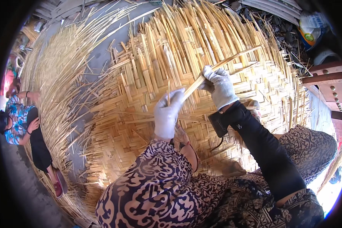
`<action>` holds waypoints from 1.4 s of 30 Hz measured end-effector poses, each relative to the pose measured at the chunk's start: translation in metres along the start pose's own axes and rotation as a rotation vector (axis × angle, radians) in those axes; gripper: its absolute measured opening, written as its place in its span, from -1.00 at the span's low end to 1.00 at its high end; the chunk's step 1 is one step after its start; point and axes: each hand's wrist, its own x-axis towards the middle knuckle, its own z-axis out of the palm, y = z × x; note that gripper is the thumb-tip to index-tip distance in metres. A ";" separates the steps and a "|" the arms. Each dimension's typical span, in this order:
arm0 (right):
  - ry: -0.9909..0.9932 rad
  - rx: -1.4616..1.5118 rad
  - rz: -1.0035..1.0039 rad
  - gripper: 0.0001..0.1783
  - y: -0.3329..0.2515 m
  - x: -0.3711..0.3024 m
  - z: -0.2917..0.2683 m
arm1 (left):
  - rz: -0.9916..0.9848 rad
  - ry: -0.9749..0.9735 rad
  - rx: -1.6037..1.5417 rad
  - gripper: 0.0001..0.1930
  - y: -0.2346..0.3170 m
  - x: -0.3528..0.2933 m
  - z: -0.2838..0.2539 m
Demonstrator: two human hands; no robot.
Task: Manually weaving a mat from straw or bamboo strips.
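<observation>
Above a large woven bamboo mat (201,110), I hold a flat, pale bamboo strip (194,84) slantwise between both hands. My left hand (167,114), in a white glove, closes round the strip's lower end; a thin split piece (168,91) stands up by its fingers. Farther up and to the right, my right hand (219,88) pinches the same strip, its glove whitish and worn. Beyond this hand the strip runs on toward the upper right. A black band with a dark box-shaped device (219,124) sits at my right wrist.
Loose unwoven strip ends (201,26) fan out along the mat's far edge. To the left lies another woven mat (60,76), with a person (21,117) seated beside it. A reddish riveted frame (332,81) and a plastic bag (311,30) stand at the right.
</observation>
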 end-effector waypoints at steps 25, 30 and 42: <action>-0.108 -0.098 0.034 -0.85 -0.005 -0.007 0.014 | -0.158 0.129 -0.089 -0.83 0.010 0.007 0.014; -0.062 -0.069 -0.077 -0.86 -0.015 0.008 -0.012 | 0.095 0.473 -0.124 -0.92 0.011 0.017 -0.013; -0.426 -0.343 -0.295 -0.82 -0.067 0.031 0.001 | 0.182 -0.619 0.747 -0.63 0.025 0.019 -0.014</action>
